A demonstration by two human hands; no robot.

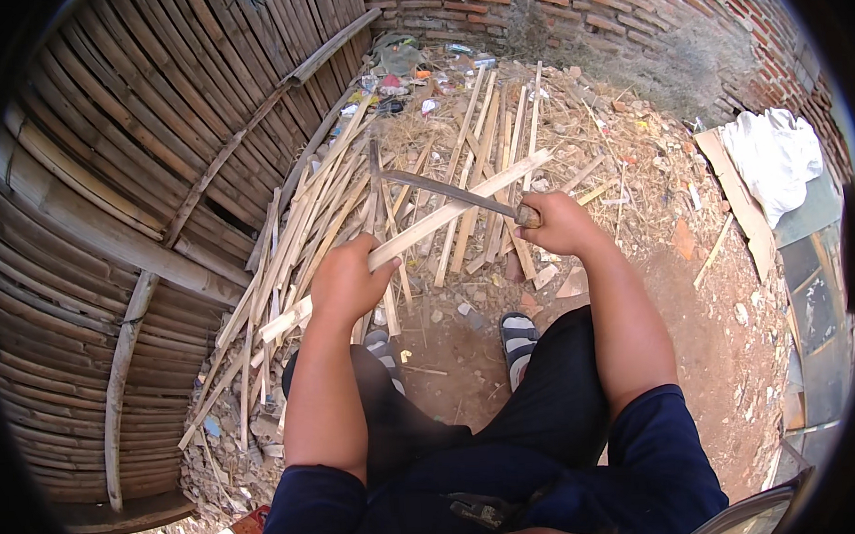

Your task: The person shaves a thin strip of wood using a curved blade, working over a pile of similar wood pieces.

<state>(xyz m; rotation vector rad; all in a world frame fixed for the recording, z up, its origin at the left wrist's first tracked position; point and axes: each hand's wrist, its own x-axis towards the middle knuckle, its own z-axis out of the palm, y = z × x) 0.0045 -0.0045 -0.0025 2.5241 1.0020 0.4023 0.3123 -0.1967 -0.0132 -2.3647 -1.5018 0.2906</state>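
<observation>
A long, pale wooden slat (426,231) slants up from lower left to upper right in front of me. My left hand (343,281) is closed around it near its lower end. In my right hand (560,223) is the wooden handle of a machete (436,186), its long dark blade pointing left and slightly away. The blade crosses over the slat's upper half. Whether its edge touches the wood I cannot tell.
Many loose slats (303,210) lie heaped at the left, and more slats (485,161) lie straight ahead on rubble-strewn ground. A bamboo wall (112,137) stands left, a brick wall (607,16) at the back. A white sack (772,161) lies at the right.
</observation>
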